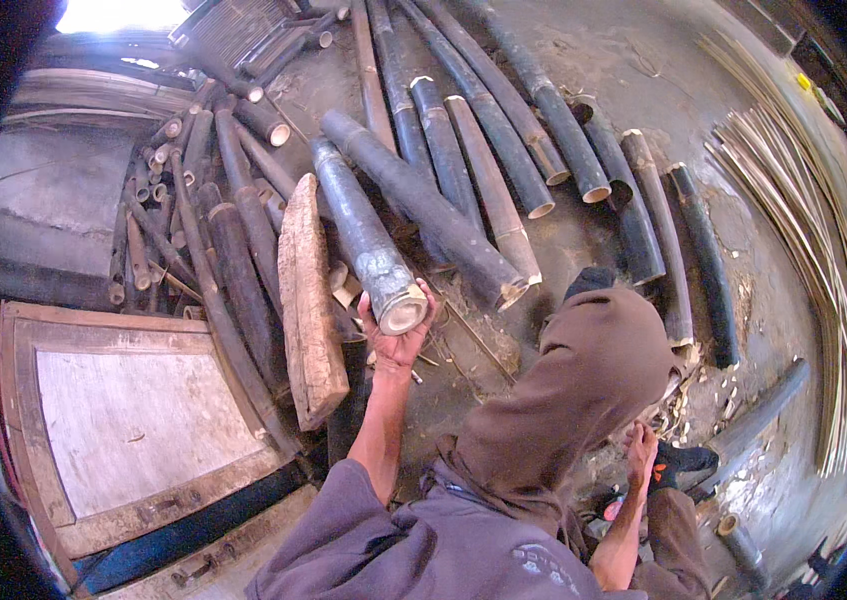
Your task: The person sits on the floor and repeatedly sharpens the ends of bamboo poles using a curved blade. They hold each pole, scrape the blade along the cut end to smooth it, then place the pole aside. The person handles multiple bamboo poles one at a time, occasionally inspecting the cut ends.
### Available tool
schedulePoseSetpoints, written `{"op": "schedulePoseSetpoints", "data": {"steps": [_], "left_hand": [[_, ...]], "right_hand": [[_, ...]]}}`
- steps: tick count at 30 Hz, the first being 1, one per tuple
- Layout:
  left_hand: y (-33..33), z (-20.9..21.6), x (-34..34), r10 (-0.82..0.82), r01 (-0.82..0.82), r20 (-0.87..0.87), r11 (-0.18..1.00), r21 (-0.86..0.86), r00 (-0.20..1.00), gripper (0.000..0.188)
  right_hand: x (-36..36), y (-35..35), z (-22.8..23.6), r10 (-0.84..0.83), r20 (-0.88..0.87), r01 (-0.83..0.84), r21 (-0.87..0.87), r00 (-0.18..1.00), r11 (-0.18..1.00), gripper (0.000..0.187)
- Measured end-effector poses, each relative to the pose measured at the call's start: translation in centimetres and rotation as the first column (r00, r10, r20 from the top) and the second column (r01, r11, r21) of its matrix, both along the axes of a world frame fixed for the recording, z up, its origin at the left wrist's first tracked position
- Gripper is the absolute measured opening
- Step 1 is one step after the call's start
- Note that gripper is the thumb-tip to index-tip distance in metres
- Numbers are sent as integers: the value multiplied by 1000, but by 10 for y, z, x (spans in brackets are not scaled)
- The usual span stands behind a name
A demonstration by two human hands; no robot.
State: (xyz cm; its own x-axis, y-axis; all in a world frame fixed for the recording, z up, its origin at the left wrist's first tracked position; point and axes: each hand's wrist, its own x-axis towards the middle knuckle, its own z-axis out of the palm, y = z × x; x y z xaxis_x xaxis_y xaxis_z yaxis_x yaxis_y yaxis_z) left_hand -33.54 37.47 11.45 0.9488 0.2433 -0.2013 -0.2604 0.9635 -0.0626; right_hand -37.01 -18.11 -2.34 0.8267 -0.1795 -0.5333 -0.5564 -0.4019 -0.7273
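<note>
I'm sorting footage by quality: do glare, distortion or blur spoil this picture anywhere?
All in the head view: the opening at top left is blown out white; the pale strips look bowed near the right rim, where the fisheye bends edges; the corners are black; the left hand and the bamboo pole it grips show no obvious blur.

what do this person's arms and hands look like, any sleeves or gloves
The left hand and right hand wear no gloves, and no watch or band shows on either wrist. The left sleeve is loose, short and greyish purple, leaving the forearm bare. The right forearm is bare too; its sleeve cannot be made out.
</note>
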Motion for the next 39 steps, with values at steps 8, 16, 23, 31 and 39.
{"op": "schedulePoseSetpoints", "data": {"steps": [8,16,23,31,39], "left_hand": [[2,-12,-24,13,19,-203,988,155,979,70],[-23,-34,-50,820,741,-195,-349,574,538,69],[-53,-59,42,820,768,-280,-271,580,500,107],[-74,-47,82,844,925,-381,-322,200,376,129],[-56,-27,68,653,718,-533,-23,696,538,127]], "right_hand": [[-1,5,3,-51,26,50,47,998,998,34],[-6,-3,-20,-43,25,41,82,999,996,33],[-9,-10,-28,65,40,-62,-73,997,995,33],[-4,14,9,-60,20,60,-20,998,998,27],[-3,2,-34,-30,109,41,-107,994,993,31]]}}
